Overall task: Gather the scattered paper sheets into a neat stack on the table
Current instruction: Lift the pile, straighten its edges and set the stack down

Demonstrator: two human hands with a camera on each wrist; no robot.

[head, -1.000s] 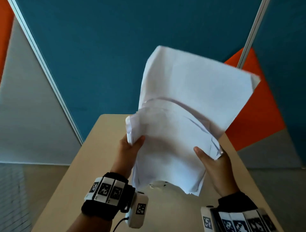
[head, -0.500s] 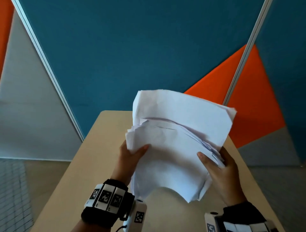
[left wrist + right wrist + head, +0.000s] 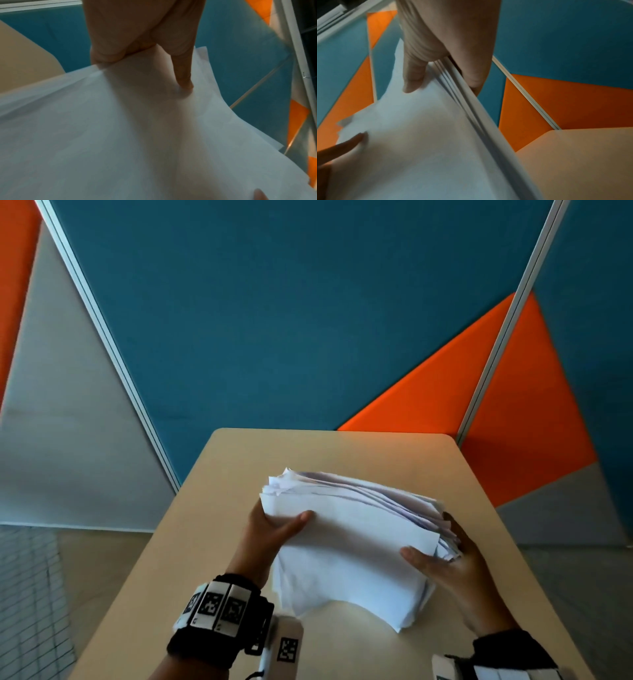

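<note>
A wall of felt panels (image 3: pixel 281 330) in teal, orange and grey, split by pale metal strips, fills the upper two thirds of the head view. Below it, in the lower centre of the frame, stands a light beige rectangular table with rounded corners (image 3: pixel 342 450). Over the middle of that table you hold a thick, uneven bundle of white paper sheets (image 3: pixel 352 546), its far edge fanned and ragged, its near edge sagging toward the tabletop at lower centre; the frames do not show whether that edge touches the wood. Your left hand (image 3: pixel 270 534) grips the bundle's left edge at centre left of the frame, thumb lying across the top sheet and the other fingers hidden beneath. The left wrist view shows that thumb (image 3: pixel 181 70) pressing down on the paper in the upper centre, with the curled fingers gripping the sheet edge just to its left. Your right hand (image 3: pixel 448 563) grasps the right edge at centre right, thumb on top and fingers wrapped behind the layered edges. In the right wrist view the thumb (image 3: pixel 414 75) lies on the top sheet at upper centre. Both wrists carry black bands with white coded marker tiles (image 3: pixel 215 607) along the bottom of the head view.
</note>
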